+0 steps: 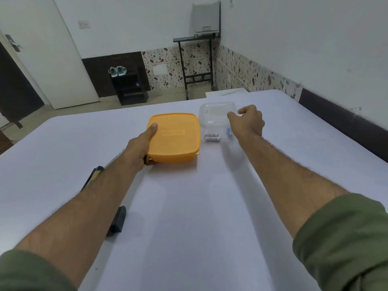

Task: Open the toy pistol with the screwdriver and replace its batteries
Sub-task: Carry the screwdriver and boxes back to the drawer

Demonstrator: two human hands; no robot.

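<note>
Pale lavender-white cloth covers the surface (pixel 189 206), which fills the lower view and ends at a far edge before a tiled floor. At the far left a white door (pixel 52 49) stands ajar beside a dark one with a metal handle. Further right, a low black rack (pixel 131 89) carries a pair of light shoes against a dark wall panel, then floral skirting runs behind a black-legged stand (pixel 197 59) in the corner.

On the surface, a dark toy pistol (pixel 117 222) lies under the left forearm — partly hidden, with a yellow-marked black piece showing beyond the arm. The left hand (pixel 138 148) holds the near-left corner of an orange lidded box (pixel 174 137), thumb flat on the lid. Just right of the box lie white batteries (pixel 213 137), near a clear plastic container (pixel 216 113). The right hand (pixel 247 120) hovers at that container's right side, its grip curled narrow; whether it holds anything I cannot tell. Olive sleeves cover both upper forearms.
</note>
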